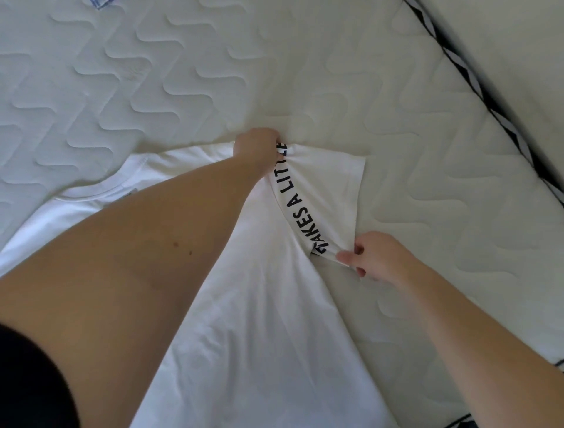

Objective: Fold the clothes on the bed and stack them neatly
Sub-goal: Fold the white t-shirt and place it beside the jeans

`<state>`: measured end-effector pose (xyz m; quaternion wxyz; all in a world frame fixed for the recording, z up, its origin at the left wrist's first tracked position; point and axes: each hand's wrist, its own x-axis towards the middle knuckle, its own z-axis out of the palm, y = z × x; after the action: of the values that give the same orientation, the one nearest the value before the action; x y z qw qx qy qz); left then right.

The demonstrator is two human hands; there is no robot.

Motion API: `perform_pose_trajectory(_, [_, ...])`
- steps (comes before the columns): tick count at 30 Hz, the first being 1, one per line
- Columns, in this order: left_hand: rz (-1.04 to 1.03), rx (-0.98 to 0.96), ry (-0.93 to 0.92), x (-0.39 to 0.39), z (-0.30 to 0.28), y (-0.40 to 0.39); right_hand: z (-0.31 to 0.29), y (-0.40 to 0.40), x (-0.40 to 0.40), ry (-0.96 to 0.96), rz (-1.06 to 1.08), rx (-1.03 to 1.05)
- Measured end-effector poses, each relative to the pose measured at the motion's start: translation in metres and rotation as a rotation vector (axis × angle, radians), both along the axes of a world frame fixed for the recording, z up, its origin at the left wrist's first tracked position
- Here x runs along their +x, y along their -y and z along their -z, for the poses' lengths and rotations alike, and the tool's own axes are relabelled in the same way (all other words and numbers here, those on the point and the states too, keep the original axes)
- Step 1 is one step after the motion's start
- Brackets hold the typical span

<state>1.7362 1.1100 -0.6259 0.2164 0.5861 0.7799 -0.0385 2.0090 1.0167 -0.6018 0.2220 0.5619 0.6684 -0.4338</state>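
A person is looking down at a white T-shirt (253, 320) that is lying spread out on a bare white quilted mattress (213, 76). The shirt is filling the lower middle of the view, with its round neckline toward the left and one short sleeve (332, 186) reaching out to the right. A band of black capital letters (297, 201) is running along the seam where the sleeve meets the body; the readable part is saying "TAKES A LITTLE", though the ends are bunched and partly hidden. The left hand (256, 146) is reaching far across the shirt, its bare arm covering much of the fabric, and its fingers are curled tight around the cloth at the far end of the lettered band, near the shoulder. The right hand (375, 259) is sitting nearer, at the underarm end of the same band, pinching the cloth there between thumb and fingers. The fabric between the two hands is pulling into a taut ridge. A black-and-white patterned trim (476, 82) is edging the mattress along the upper right. A small scrap of blue-edged cloth (99, 3) is peeking in at the top left edge.
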Motion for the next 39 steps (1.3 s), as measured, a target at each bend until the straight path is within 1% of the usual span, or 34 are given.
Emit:
perform_pose_trajectory(2, [0.002, 0.002, 0.013, -0.001, 0.001, 0.0, -0.002, -0.004, -0.003, 0.042, -0.073, -0.116])
perform_pose_trajectory(4, [0.002, 0.004, 0.022, -0.003, 0.002, 0.0, -0.005, -0.006, -0.005, 0.037, -0.086, -0.215])
perform_pose_trajectory(6, [0.001, 0.006, 0.025, -0.006, 0.003, 0.0, -0.01, -0.007, -0.011, 0.017, 0.031, -0.246])
perform_pose_trajectory(8, [0.004, 0.007, 0.043, -0.005, 0.003, -0.003, -0.013, -0.01, -0.014, -0.021, 0.264, -0.209])
perform_pose_trajectory(9, [-0.004, -0.001, 0.058, -0.005, 0.003, -0.004, -0.013, -0.01, -0.015, -0.039, 0.346, -0.177])
perform_pose_trajectory(11, [-0.04, -0.029, 0.094, -0.007, -0.001, -0.005, -0.01, -0.004, -0.019, -0.095, 0.425, -0.165])
perform_pose_trajectory(13, [-0.046, -0.039, 0.105, -0.01, -0.001, -0.008, -0.012, 0.004, -0.022, -0.096, 0.412, -0.277])
perform_pose_trajectory(14, [-0.036, -0.04, 0.099, -0.011, -0.001, -0.009, -0.014, 0.007, -0.022, -0.038, 0.362, -0.319])
perform_pose_trajectory(15, [-0.023, -0.037, 0.088, -0.011, -0.002, -0.009, -0.016, 0.008, -0.022, 0.056, 0.29, -0.297])
perform_pose_trajectory(17, [-0.002, -0.033, 0.064, -0.01, -0.002, -0.009, -0.024, 0.002, -0.02, 0.288, 0.147, -0.091])
perform_pose_trajectory(18, [0.004, -0.037, 0.055, -0.01, -0.002, -0.01, -0.027, -0.001, -0.02, 0.361, 0.121, 0.034])
perform_pose_trajectory(19, [0.007, -0.046, 0.05, -0.011, -0.003, -0.011, -0.03, -0.003, -0.022, 0.372, 0.124, 0.159])
perform_pose_trajectory(20, [0.011, -0.058, 0.05, -0.011, -0.003, -0.012, -0.031, -0.005, -0.026, 0.326, 0.147, 0.286])
perform_pose_trajectory(21, [0.014, -0.071, 0.05, -0.011, -0.004, -0.013, -0.032, -0.005, -0.034, 0.238, 0.182, 0.417])
perform_pose_trajectory(23, [0.023, -0.082, 0.044, -0.011, -0.004, -0.014, -0.027, -0.006, -0.055, -0.003, 0.22, 0.654])
perform_pose_trajectory(24, [0.029, -0.075, 0.038, -0.012, -0.003, -0.014, -0.022, -0.007, -0.067, -0.098, 0.215, 0.729])
perform_pose_trajectory(25, [0.032, -0.066, 0.034, -0.012, -0.002, -0.013, -0.015, -0.009, -0.077, -0.149, 0.198, 0.77])
perform_pose_trajectory(27, [0.034, -0.055, 0.032, -0.011, -0.001, -0.012, 0.001, -0.014, -0.095, -0.16, 0.128, 0.806])
perform_pose_trajectory(31, [0.019, -0.042, 0.055, -0.012, -0.001, -0.01, 0.039, -0.012, -0.097, -0.015, -0.038, 0.772])
perform_pose_trajectory(33, [0.032, 0.004, 0.069, -0.013, 0.001, -0.007, 0.056, -0.011, -0.091, 0.051, -0.111, 0.808])
perform_pose_trajectory(39, [0.12, 0.059, 0.197, -0.036, -0.011, 0.004, 0.065, -0.013, -0.089, 0.015, -0.097, 0.864])
